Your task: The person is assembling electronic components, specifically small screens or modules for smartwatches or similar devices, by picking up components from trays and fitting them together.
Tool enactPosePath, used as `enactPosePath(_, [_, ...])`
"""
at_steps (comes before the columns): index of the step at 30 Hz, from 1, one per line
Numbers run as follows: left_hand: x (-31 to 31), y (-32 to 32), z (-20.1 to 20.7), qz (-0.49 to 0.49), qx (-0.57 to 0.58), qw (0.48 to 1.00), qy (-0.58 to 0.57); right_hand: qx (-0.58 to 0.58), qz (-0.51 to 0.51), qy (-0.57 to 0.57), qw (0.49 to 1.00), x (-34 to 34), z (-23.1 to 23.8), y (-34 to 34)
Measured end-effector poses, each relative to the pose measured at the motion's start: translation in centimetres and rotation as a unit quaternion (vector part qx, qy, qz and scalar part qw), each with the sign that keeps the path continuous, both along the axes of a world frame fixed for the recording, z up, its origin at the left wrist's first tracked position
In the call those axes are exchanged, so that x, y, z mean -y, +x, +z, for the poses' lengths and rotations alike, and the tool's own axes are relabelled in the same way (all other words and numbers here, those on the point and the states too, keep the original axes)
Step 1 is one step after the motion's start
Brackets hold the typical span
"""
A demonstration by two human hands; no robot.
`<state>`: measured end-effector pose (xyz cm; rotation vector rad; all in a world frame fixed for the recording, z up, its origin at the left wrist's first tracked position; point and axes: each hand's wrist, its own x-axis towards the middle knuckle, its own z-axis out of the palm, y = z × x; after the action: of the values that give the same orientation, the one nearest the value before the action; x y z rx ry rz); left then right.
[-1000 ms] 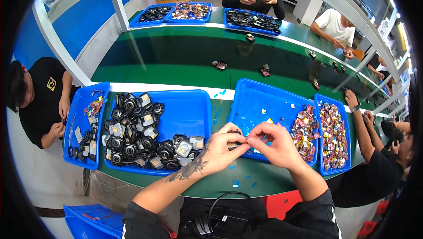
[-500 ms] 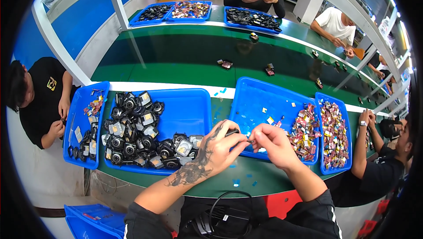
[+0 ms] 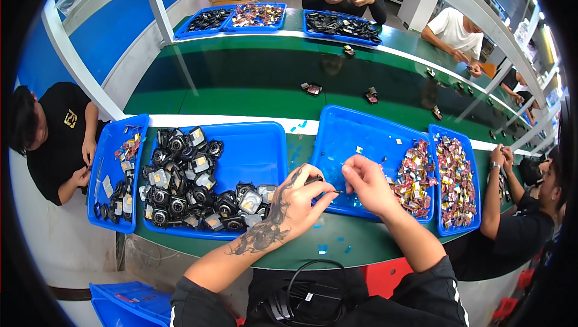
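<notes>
My left hand [image 3: 296, 199], tattooed at the wrist, is closed around a small black part [image 3: 314, 179], mostly hidden by its fingers. The thumb and forefinger are pinched together at the near edge of a blue tray [image 3: 385, 123]. My right hand [image 3: 372, 189] is raised a little over that tray, thumb and forefinger pinched. What they hold, if anything, is too small to make out. To the left of my hands, another blue tray [image 3: 253, 137] holds many black watch-like cases [image 3: 177, 185] with round backs, some showing clear covers.
Reddish and yellow small electronic parts [image 3: 414, 173] pile up in the tray's right side, more in a narrow blue tray [image 3: 454, 185]. Blue film scraps [image 3: 323, 249] lie on the green table. Beyond runs a green conveyor [image 3: 241, 80] with scattered parts. Co-workers sit around; a metal frame [image 3: 78, 65] rises left.
My right hand has moved up and away from my left, leaving a gap between their fingertips. The left hand stays nearly in place. Parts on the conveyor have shifted slightly right.
</notes>
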<state>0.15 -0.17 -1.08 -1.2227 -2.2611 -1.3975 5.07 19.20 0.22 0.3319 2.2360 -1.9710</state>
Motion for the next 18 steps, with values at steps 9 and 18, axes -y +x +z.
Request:
enactPosePath(9, [0.0, -0.4, -0.2, -0.058, 0.317, 0.94, 0.109, -0.26, -0.001, 0.217, 0.941, 2.1, 0.8, 1.7])
enactPosePath(18, [0.4, -0.5, 0.5, -0.068, 0.392, 0.908, 0.133, -0.243, -0.051, -0.048, 0.967, 3.4, 0.5, 1.2])
